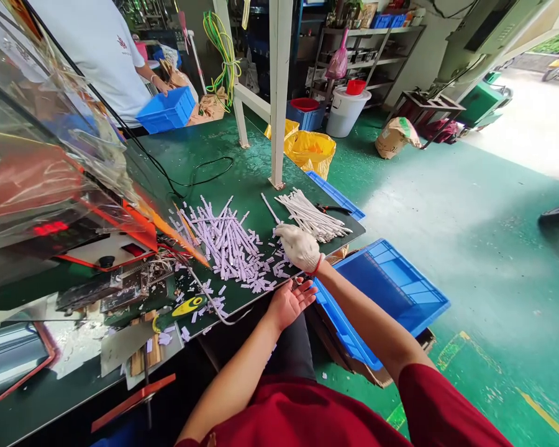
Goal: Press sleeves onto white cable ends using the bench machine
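Note:
My right hand [300,247], in a white knitted glove, is closed at the front of the green table. A thin pale plastic stick [271,208] juts out from its fingers. Below the table edge, my bare left hand [291,304] is held palm up with its fingers apart and nothing in it. A heap of lilac sticks [226,239] lies left of the glove. Short lilac scraps [261,282] are scattered in front of the heap. Beyond the glove is a pile of whitish sticks [312,214], with dark-handled pliers [333,208] beside it.
On the left stands a machine with an orange panel [142,226]. A yellow-handled tool [189,305] lies near it. A blue crate [428,304] sits to the right, below the table. A white post [278,93] rises from the table. Across it, another person holds a blue bin [165,110].

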Tool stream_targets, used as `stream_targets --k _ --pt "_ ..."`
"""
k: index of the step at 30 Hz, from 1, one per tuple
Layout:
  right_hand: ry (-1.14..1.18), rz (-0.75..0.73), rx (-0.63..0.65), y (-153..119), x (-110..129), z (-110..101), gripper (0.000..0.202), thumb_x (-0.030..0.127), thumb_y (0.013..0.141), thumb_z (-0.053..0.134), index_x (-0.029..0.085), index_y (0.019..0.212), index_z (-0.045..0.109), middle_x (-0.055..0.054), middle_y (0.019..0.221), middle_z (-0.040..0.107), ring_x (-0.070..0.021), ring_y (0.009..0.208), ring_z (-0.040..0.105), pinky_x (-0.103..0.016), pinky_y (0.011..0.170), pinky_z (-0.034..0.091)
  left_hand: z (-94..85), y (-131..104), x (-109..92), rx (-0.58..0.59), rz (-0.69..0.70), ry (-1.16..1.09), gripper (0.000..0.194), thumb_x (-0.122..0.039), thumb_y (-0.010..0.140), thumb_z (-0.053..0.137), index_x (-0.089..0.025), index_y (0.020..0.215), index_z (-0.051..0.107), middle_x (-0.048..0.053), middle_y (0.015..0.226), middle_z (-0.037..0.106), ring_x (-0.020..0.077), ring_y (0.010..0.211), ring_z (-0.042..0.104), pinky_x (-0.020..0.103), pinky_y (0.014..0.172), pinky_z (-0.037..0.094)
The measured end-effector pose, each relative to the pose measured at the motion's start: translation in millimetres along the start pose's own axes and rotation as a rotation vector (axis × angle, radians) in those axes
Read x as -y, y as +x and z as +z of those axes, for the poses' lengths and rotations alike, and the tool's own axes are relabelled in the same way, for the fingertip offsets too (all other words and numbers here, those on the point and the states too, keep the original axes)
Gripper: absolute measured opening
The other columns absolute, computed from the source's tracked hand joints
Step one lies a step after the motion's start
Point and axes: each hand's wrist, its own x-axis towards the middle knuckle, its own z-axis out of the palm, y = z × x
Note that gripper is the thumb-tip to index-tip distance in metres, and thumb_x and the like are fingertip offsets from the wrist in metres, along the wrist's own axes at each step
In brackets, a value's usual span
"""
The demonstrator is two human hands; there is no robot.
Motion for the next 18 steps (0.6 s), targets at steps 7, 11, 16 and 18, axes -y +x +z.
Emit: stream_targets --k 7,11,16,18 --pt "0.222 -0.030 0.073 -40 35 14 0.030 0.025 0.098 0.043 0.026 0.113 0.069 -0.003 0.125 0.067 -0.0159 0.118 0.062 -0.031 0.104 0.048 -9.9 -5 0 0.001 0.056 -0.030 0.030 -0.030 0.098 0.037 -0.020 0.108 0.064 0.013 0.121 0.069 0.0255 0.126 0.058 0.040 0.109 0.042" --pt "0.277 0.113 -0.027 -20 31 9 0.028 0.033 0.099 0.045 0.024 0.111 0.068 -0.002 0.119 0.070 -0.0171 0.112 0.064 -0.029 0.102 0.047 -28.0 -17 -2 -0.002 0.023 -0.078 0.028 -0.035 0.094 0.049 -0.015 0.111 0.062 0.016 0.129 0.064 0.0289 0.129 0.056 0.045 0.112 0.040" --pt "0.215 0.190 0.024 -5 30 14 0.041 0.044 0.102 0.039 0.023 0.087 0.071 0.000 0.091 0.073 -0.0170 0.087 0.067 -0.026 0.083 0.048 -40.6 -33 -5 0.028 0.065 -0.114 0.029 -0.034 0.093 0.053 -0.014 0.112 0.062 0.017 0.129 0.064 0.0303 0.131 0.054 0.046 0.113 0.039" --pt "0.241 0.220 0.016 -22 46 20 0.049 0.048 0.102 0.035 0.021 0.078 0.068 -0.001 0.079 0.070 -0.0166 0.077 0.065 -0.026 0.075 0.048 -43.2 -40 -7 -0.017 0.116 -0.020 0.030 -0.037 0.094 0.052 -0.015 0.110 0.064 0.016 0.125 0.066 0.0322 0.129 0.056 0.050 0.112 0.040"
